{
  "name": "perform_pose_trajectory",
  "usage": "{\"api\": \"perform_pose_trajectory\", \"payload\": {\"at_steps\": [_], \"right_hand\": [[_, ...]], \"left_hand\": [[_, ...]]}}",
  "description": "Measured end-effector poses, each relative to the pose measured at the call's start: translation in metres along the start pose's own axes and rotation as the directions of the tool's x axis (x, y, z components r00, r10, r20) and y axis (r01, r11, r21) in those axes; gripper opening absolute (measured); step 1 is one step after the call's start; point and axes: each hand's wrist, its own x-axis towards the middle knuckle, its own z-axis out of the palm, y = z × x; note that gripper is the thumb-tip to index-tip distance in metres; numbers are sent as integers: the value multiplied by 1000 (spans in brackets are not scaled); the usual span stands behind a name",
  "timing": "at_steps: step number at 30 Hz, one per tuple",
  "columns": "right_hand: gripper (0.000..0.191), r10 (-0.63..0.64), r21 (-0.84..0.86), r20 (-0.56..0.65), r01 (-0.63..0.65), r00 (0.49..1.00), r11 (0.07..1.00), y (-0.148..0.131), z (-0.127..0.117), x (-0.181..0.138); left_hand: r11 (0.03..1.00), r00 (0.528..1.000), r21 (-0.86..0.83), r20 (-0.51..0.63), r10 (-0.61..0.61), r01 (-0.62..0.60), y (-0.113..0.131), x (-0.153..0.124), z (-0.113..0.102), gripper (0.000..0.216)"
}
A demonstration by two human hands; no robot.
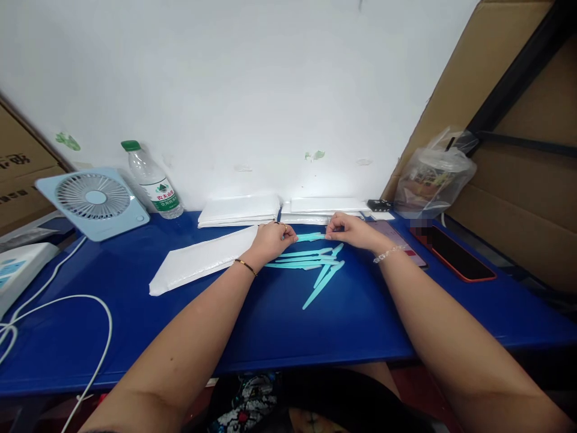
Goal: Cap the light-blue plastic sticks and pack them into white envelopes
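Observation:
A small bundle of turquoise eyebrow razors (311, 237) is stretched between my two hands above the table. My left hand (271, 239) pinches its left end with thumb and fingers. On the right end, the fingertips of my right hand (346, 231) are closed. Just below, several loose turquoise razors (297, 260) lie on the blue table, some side by side. Two more slant toward the front, the nearest razor (321, 287) with its wider head up and to the right. A white padded envelope (198, 260) reaches partly under my left wrist.
White padded envelopes are stacked in two piles, a left pile (238, 210) and a right pile (324, 207), against the wall. A fan (95, 197) and water bottle (155, 186) stand left. A phone (455, 252), small black box (379, 205) and bagged cup (433, 177) sit right.

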Motion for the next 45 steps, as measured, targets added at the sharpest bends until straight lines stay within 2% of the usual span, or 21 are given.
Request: {"api": "perform_pose_trajectory", "payload": {"at_steps": [4, 7, 9, 14, 18, 23, 26, 30, 33, 36, 39, 45], "right_hand": [[26, 111, -38, -15, -112, 994, 993, 18, -9, -4], [25, 131, -123, -43, -136, 990, 983, 20, -14, -7], [24, 89, -130, -33, -93, 995, 987, 12, -14, -8], [29, -9, -71, 168, 21, 986, 997, -10, -3, -8], [26, -5, -92, 239, 28, 971, 995, -12, 3, -7], [25, -41, -47, 170, 50, 985, 998, -12, 5, -6], [25, -43, -41, 119, 48, 992, 998, -11, 2, -5], [26, 74, -83, 36, -71, 997, 994, 1, -9, -8], [30, 119, -88, 17, -117, 993, 989, 7, -19, -13], [33, 52, -59, 138, -44, 989, 997, 6, -24, -16], [34, 6, -74, 293, 16, 956, 997, 4, -24, -17], [28, 32, -87, 354, -1, 935, 996, 6, -24, -17]], "left_hand": [[998, 997, 18, 61, -53, 52, -3, -1, 4, 23], [1000, 1000, 2, 28, 2, -2, -2, -3, 7, 33], [998, 998, -14, 14, 60, -60, 0, -5, 9, 39], [989, 988, -59, 74, 138, -134, 2, -6, 8, 28], [984, 986, -88, 47, 162, -157, 5, -8, 3, 29], [977, 979, -109, 63, 192, -185, 16, -9, -3, 26], [991, 992, -92, 67, 106, -100, 16, -7, -4, 22], [996, 996, -80, 80, -25, 31, 7, -5, -2, 21], [997, 998, -69, 53, -27, 30, 3, -7, 2, 28], [999, 999, -44, 36, 20, -19, 5, -9, 5, 37], [998, 996, -51, 75, 44, -40, 6, -9, 9, 30], [992, 997, -112, 39, 64, -59, 12, -10, 2, 32]]}}
